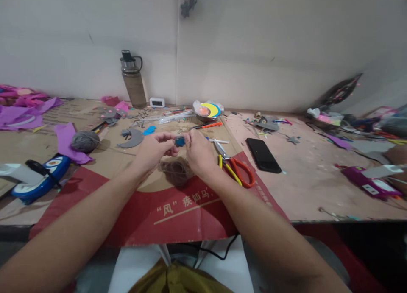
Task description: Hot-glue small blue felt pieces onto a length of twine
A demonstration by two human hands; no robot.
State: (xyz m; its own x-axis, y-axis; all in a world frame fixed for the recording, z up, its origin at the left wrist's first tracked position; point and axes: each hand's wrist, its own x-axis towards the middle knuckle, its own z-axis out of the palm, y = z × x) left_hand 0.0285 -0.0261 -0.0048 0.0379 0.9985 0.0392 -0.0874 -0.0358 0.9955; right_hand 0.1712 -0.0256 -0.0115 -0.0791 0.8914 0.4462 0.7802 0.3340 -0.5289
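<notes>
A small dark-blue piece sits between the fingertips of both hands, above the cardboard. My left hand pinches it from one side. From the other side my right hand is closed with its fingertips against the same piece; what else is inside that grip is hidden. Just below the hands rests a brownish translucent roll. A thin white stick with a blue end lies behind my right hand. Scissors with red and yellow handles lie beside my right wrist. Left of my left hand are a grey felt moon and blue cutouts.
Red-printed cardboard covers the table's front. Grey yarn and a blue glue gun lie left; a black phone and purple glue gun lie right. Behind stand a bottle, white clock and bowl.
</notes>
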